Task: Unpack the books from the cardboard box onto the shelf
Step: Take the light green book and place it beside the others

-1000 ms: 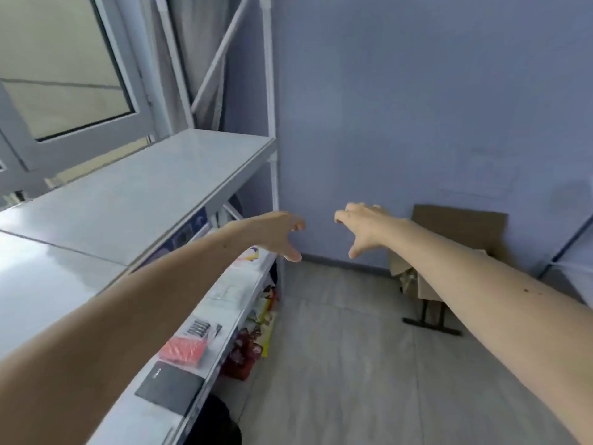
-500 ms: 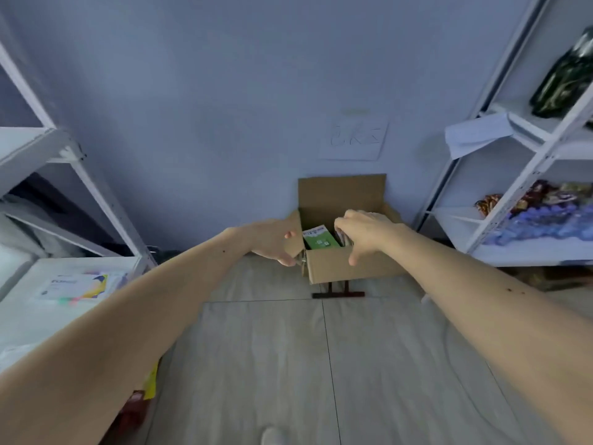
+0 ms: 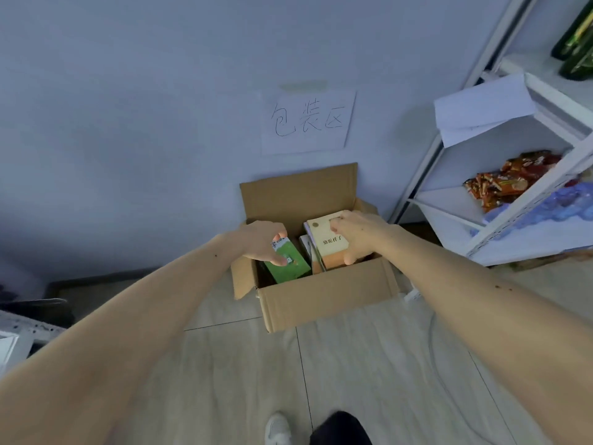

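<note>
lift straight up out of the cardboard box (image 3: 324, 300); left grip (image 3: 263, 240) pinching green book (image 3: 290, 263) at 9 o'clock, right grip (image 3: 354, 234) clasping cream book (image 3: 329, 242) at 3 o'clock; keep both level.

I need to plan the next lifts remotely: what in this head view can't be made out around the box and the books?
- How many books lie under the green book and the cream and orange book: covered by them, the left hand and the right hand.
- Cardboard box floor: hidden by its front wall.
- Right shelf unit: cut off by the right edge.
- Green book's title: too small, partly under fingers.
</note>
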Motion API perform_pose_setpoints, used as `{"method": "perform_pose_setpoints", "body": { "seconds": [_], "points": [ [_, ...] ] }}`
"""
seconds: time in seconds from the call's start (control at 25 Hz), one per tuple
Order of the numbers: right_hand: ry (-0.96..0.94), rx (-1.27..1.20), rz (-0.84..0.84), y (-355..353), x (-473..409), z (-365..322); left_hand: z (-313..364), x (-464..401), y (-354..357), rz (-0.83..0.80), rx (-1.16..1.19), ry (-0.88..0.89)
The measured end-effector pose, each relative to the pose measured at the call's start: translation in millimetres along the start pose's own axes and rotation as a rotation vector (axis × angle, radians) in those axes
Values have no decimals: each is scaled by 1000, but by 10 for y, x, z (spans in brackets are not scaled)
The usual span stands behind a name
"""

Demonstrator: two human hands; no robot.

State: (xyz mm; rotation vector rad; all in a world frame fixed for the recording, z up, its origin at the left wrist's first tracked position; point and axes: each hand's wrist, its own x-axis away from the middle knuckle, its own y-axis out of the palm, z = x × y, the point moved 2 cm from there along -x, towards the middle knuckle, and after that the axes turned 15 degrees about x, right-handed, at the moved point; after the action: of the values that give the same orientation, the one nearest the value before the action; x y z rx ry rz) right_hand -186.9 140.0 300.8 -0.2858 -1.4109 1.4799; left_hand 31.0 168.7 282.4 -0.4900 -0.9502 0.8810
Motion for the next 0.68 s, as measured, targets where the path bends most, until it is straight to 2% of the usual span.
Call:
{"method": "perform_pose_setpoints", "body": {
  "seconds": [0.36, 0.68],
  "points": [
    [-251, -10, -119, 427, -2414, 647, -850, -1876, 45, 14, 288, -288],
    [-358, -79, -186, 1479, -4146, 169, -1884, -2915, 957, 116, 617, -608]
  ]
}}
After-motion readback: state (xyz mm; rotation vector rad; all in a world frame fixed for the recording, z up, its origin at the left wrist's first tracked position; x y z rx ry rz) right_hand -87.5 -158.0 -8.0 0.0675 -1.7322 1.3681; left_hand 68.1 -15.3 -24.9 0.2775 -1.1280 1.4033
